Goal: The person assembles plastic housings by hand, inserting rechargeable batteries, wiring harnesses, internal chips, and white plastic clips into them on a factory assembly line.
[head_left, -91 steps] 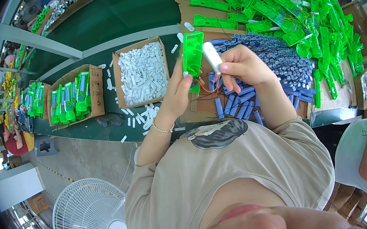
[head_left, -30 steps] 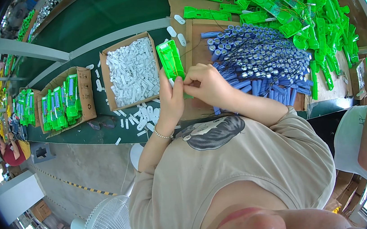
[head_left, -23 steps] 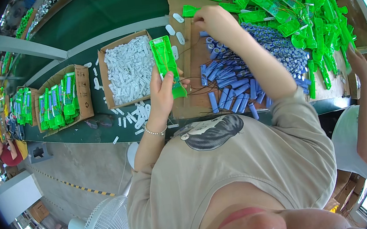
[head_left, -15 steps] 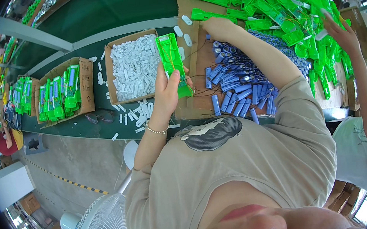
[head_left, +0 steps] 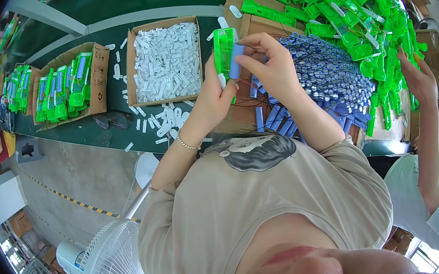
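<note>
My left hand (head_left: 214, 97) is closed round a long bright-green plastic housing (head_left: 223, 47), held upright above the table. At the housing's right side is a blue cylindrical battery (head_left: 236, 62), pinched in the fingers of my right hand (head_left: 271, 66). The battery stands roughly parallel to the housing and overlaps its edge; whether it sits inside cannot be made out. Thin dark wires trail beneath my right hand. To the right lies a large heap of wired blue batteries (head_left: 326, 73), partly behind my right forearm.
An open carton (head_left: 129, 66) of small white plastic parts stands left of my hands, with loose white pieces (head_left: 171, 118) in front. Farther left, another carton (head_left: 99, 80) holds green housings. Green housings (head_left: 340, 4) pile up at back right, near a co-worker's hand (head_left: 418, 79). A fan (head_left: 110, 268) stands at lower left.
My right hand has come back from the edge of the battery heap to the housing, now with a blue battery. The housing in my left hand has moved slightly right and turned.
</note>
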A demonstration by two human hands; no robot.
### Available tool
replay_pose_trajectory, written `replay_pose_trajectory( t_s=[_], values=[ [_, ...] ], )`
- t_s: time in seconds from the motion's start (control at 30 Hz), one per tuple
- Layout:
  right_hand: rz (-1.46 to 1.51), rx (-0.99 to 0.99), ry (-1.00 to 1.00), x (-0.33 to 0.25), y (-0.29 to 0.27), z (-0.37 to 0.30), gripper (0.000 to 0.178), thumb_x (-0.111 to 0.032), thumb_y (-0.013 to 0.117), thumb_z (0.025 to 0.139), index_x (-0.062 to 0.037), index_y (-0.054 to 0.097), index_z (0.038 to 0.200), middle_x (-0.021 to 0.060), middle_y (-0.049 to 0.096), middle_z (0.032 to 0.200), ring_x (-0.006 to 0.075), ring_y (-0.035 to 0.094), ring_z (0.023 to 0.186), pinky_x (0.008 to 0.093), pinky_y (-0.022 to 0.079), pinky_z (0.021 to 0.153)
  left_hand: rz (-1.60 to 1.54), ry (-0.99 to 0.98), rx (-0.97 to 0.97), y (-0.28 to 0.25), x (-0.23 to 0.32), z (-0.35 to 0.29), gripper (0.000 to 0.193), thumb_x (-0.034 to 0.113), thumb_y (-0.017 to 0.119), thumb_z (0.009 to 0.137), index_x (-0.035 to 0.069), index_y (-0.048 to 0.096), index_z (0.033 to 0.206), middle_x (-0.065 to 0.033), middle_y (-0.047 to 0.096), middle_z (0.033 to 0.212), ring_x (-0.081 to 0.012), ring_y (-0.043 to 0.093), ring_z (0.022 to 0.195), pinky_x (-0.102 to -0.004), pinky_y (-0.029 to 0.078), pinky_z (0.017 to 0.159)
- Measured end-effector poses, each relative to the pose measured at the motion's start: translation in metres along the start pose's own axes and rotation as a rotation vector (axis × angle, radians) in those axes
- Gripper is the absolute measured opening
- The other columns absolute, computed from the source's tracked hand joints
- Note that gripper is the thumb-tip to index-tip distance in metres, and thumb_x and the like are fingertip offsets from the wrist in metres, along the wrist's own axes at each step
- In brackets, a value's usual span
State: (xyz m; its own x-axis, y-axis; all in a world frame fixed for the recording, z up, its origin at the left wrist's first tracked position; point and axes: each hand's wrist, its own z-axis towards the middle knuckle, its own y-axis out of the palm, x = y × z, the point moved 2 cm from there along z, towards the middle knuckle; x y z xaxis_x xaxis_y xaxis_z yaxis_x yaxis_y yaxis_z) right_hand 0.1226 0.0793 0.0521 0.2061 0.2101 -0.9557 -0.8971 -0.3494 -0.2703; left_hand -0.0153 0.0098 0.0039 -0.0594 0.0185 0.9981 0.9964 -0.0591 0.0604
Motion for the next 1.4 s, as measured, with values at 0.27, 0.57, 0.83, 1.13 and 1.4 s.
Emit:
replay_pose_trajectory(
  t_s=[0.27,0.57,0.83,1.13,1.4],
  values=[
    [-0.049,0.055,-0.055,0.001,0.017,0.001,0.027,-0.008,0.073,0.076,0.0003,0.063,0.100,0.0095,0.067,0.081,0.0167,0.065,0.076,0.0287,0.050,0.070,0.291,0.146,0.031,-0.008,-0.003,-0.008,0.061,-0.003,0.042,0.091,0.005,0.014,0.144,-0.0104,0.050,0.105,-0.0133,0.057,0.084,-0.0289,0.050,0.074],
    [-0.449,0.014,-0.379,-0.001,0.023,-0.006,0.031,-0.007,0.075,0.072,-0.0006,0.065,0.101,0.0112,0.063,0.085,0.0208,0.062,0.077,0.0318,0.049,0.068,-0.121,0.014,-0.022,-0.004,-0.001,-0.016,0.061,-0.003,0.043,0.090,0.004,0.016,0.144,-0.0105,0.050,0.106,-0.0136,0.056,0.082,-0.0281,0.049,0.073],
    [0.457,-0.115,0.081,0.008,0.041,-0.004,0.076,-0.001,0.071,0.080,-0.0007,0.023,0.139,0.0152,0.062,0.103,0.0184,0.062,0.093,0.0300,0.051,0.079,0.083,0.277,0.043,-0.018,0.004,-0.027,0.050,0.010,0.045,0.094,0.000,0.024,0.139,-0.0122,0.049,0.116,-0.0159,0.055,0.096,-0.0299,0.048,0.080],
    [-0.112,-0.217,-0.272,-0.002,0.084,0.098,0.024,-0.023,0.068,0.082,-0.0038,0.069,0.097,0.0101,0.070,0.081,0.0185,0.067,0.074,0.0310,0.052,0.069,-0.246,0.106,0.395,-0.070,0.000,-0.064,0.034,0.014,0.042,0.097,0.002,0.036,0.127,-0.0137,0.060,0.099,-0.0237,0.066,0.087,-0.0323,0.054,0.075],
    [-0.705,-0.497,-0.217,0.045,0.199,0.151,0.025,-0.025,0.067,0.077,-0.0097,0.071,0.097,0.0143,0.069,0.087,0.0325,0.067,0.083,0.0404,0.054,0.078,-0.236,0.128,0.815,-0.106,0.012,-0.089,0.035,0.014,0.039,0.092,0.002,0.039,0.125,-0.0159,0.057,0.107,-0.0254,0.066,0.083,-0.0354,0.056,0.071]
  ],
)
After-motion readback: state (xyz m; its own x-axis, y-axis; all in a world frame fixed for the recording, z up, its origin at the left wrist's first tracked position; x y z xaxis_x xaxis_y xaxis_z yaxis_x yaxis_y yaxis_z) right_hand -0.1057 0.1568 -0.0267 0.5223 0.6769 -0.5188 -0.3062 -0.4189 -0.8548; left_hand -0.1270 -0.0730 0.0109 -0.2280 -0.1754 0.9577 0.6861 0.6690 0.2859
